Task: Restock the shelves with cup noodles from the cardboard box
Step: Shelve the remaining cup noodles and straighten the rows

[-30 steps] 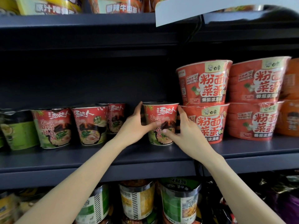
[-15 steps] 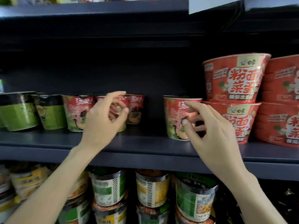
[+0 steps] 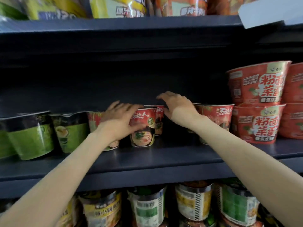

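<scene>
A shop: dark shelves (image 3: 147, 163) stocked with packaged cup noodles (image 3: 255, 123).

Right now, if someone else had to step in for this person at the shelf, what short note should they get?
Left hand: on the side of a red cup in the middle shelf row; motion blur hides whether the fingers grip it.
Right hand: reaching over the gap behind that cup, fingers relaxed, holding nothing.
Another red cup stands beside the stacked red bowls; green cups sit at the left.
Done: several red cups shelved.
Left: close the gap, straighten the row. The cardboard box is out of view.
</scene>
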Motion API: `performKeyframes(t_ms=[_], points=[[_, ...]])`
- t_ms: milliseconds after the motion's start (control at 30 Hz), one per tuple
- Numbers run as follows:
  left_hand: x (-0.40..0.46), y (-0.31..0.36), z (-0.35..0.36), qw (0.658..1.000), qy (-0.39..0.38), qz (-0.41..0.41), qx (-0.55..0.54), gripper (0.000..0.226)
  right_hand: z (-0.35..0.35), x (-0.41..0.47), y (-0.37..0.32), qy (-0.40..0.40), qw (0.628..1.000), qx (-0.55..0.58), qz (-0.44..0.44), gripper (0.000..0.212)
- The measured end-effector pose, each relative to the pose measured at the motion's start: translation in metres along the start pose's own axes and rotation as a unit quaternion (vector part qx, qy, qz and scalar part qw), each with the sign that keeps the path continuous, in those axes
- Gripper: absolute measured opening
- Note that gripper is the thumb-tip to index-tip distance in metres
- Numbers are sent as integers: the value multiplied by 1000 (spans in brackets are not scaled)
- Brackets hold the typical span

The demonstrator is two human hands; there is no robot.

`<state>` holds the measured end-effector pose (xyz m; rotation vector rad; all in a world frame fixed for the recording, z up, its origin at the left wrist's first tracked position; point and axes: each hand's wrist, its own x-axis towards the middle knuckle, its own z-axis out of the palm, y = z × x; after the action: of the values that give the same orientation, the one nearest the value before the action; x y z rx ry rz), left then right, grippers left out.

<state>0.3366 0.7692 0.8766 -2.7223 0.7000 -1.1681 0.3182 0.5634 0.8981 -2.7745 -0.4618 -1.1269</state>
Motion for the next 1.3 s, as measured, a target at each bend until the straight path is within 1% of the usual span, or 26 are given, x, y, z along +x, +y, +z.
performKeyframes(t_ms=[67,200,300,400,500,567,700,800,900,1100,1200,1300], points=[[1,-3,4,999,26,14,14,76,10,23,-2,-49,999,2,10,53],[4,-3,4,1000,25,17,7,68,35,45,1,-102,994,-22,17,55],[3,-4,8,999,38,13,4,69,50,50,6,-95,995,16,38,52],[3,-6,12,999,48,7,0,70,63,53,9,-91,993,58,37,47],[2,-7,12,998,61,7,-5,70,71,53,12,-62,996,61,28,43],[1,-7,12,998,64,5,-12,71,72,51,14,-33,999,20,20,43],[3,-7,12,998,56,2,-12,72,67,46,22,20,994,-103,18,46],[2,-7,13,999,52,-2,-4,73,66,40,28,29,985,-170,27,46],[2,-5,12,999,50,-3,0,73,65,35,30,26,980,-192,48,48],[0,-5,12,999,49,-4,-2,72,59,36,27,-5,976,-212,58,50],[0,-5,12,999,43,-5,0,72,59,35,25,-5,970,-236,56,47],[-2,-5,13,998,56,0,-6,75,59,36,21,-19,972,-223,67,46]])
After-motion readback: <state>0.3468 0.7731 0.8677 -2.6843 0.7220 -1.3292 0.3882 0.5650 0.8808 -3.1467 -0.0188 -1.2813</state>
